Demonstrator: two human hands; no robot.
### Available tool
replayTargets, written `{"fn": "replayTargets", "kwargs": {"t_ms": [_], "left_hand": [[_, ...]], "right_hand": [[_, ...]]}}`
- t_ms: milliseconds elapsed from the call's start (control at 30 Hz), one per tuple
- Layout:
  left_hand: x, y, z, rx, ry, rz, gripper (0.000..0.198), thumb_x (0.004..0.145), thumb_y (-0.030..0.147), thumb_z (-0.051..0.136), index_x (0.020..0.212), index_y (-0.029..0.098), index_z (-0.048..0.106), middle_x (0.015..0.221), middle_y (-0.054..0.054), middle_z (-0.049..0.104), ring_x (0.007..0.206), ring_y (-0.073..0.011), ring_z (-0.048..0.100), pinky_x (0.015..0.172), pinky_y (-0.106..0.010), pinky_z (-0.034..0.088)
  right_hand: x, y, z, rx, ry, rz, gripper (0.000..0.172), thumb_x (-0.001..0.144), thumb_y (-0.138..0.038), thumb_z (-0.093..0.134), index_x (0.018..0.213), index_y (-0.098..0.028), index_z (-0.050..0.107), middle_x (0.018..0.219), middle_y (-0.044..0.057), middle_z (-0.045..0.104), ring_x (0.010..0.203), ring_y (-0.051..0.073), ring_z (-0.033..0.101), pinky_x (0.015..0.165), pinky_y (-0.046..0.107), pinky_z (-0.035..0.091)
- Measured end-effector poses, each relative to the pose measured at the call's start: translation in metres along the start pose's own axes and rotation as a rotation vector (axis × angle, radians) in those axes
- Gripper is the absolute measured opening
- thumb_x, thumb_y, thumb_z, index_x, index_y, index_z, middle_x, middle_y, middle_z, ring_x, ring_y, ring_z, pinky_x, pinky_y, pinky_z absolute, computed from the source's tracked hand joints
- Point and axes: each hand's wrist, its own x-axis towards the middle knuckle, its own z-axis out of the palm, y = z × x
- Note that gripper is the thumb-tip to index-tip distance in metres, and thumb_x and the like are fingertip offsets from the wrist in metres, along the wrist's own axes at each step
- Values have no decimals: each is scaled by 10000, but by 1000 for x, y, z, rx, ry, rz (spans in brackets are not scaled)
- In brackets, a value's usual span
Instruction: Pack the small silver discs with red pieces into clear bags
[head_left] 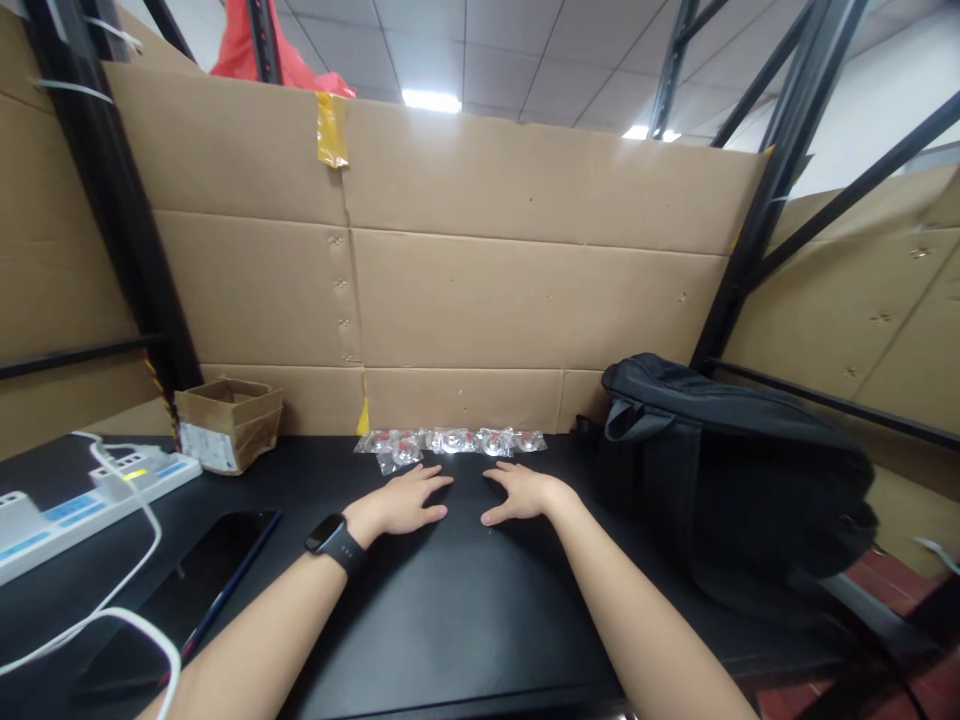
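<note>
My left hand [409,500] lies palm down on the black tabletop [450,610], its fingers spread and holding nothing. A dark smartwatch [327,534] is strapped round that wrist. My right hand [517,492] rests opposite it, also flat with fingers apart and nothing in it. Just beyond both hands, several small clear plastic packets [454,441] lie in a row against the cardboard wall. Round silvery items with red marks show inside them; their kind is too small to make out. One packet [400,455] sits nearer, close to my left fingertips.
On the right a black backpack [727,480] leans over the table. At left stand an open cardboard box [231,420], a white power strip [90,510] with a white cable [154,530], and a dark tablet [195,580]. Cardboard sheets [465,300] and black metal posts [120,200] enclose the table.
</note>
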Motion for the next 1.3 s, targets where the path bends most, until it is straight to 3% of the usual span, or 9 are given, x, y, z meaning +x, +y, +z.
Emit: {"fn": "replayTargets", "kwargs": {"t_ms": [167, 267, 600, 767, 867, 933, 1067, 1200, 1300], "left_hand": [[-4, 5, -3, 5, -26, -62, 639, 913, 536, 481, 1513, 346, 375, 1640, -53, 220, 1509, -374, 151, 1140, -656, 235], [-5, 8, -5, -7, -32, -66, 640, 908, 529, 486, 1511, 342, 378, 1639, -55, 220, 1506, -391, 147, 1115, -711, 214], [-2, 3, 0, -18, 19, -39, 613, 884, 523, 533, 1463, 334, 459, 1617, -61, 295, 1486, -383, 230, 1132, -609, 289], [1, -15, -9, 12, 203, 127, 449, 897, 411, 544, 1305, 236, 612, 1373, -108, 598, 1263, -278, 559, 1093, -374, 398], [2, -30, -10, 108, 413, -26, 527, 879, 325, 560, 1390, 208, 512, 1428, -137, 542, 1317, -309, 501, 1114, -407, 354], [3, -39, -8, 182, 469, -157, 620, 870, 302, 560, 1464, 205, 411, 1503, -152, 460, 1395, -331, 403, 1134, -458, 300], [3, -47, -6, 208, 396, -303, 488, 907, 374, 503, 1381, 260, 487, 1436, -135, 540, 1353, -355, 432, 1077, -579, 277], [1, -42, -13, 176, 339, -285, 321, 904, 408, 511, 1183, 289, 616, 1205, -101, 691, 1189, -354, 571, 1016, -611, 293], [0, -32, -20, 118, 294, -259, 307, 918, 440, 492, 1161, 321, 639, 1100, -69, 735, 1110, -335, 631, 1024, -591, 296]], "right_hand": [[-3, -6, 0, 2, 20, -3, 1047, 618, -634, 792, 1513, -257, 401, 1631, 131, 228, 1483, 411, 223, 1184, 509, 244], [-3, -9, 0, -20, 38, -11, 1004, 651, -623, 775, 1507, -240, 415, 1621, 151, 248, 1469, 404, 269, 1178, 505, 261], [-4, -12, -1, -26, 54, -15, 966, 663, -587, 782, 1494, -230, 440, 1609, 154, 283, 1456, 402, 304, 1180, 493, 273], [-3, -10, 0, -46, 47, -30, 969, 685, -601, 759, 1507, -216, 418, 1611, 164, 272, 1455, 395, 308, 1175, 484, 284], [-3, -9, 1, -44, 48, -23, 963, 685, -598, 762, 1505, -224, 422, 1612, 158, 273, 1455, 400, 307, 1178, 485, 280], [-3, -9, 1, -39, 51, -28, 963, 678, -596, 768, 1501, -227, 428, 1610, 154, 279, 1456, 399, 304, 1180, 485, 275], [-2, -8, 1, -13, 63, -25, 951, 658, -591, 784, 1482, -246, 457, 1607, 135, 296, 1450, 405, 314, 1172, 498, 283], [-1, -7, 1, -5, 64, -32, 951, 662, -580, 787, 1481, -222, 461, 1604, 159, 293, 1444, 416, 320, 1165, 504, 291], [-1, -7, 1, -24, 73, -62, 925, 674, -571, 784, 1466, -201, 480, 1582, 172, 338, 1426, 405, 356, 1162, 487, 303]]}}
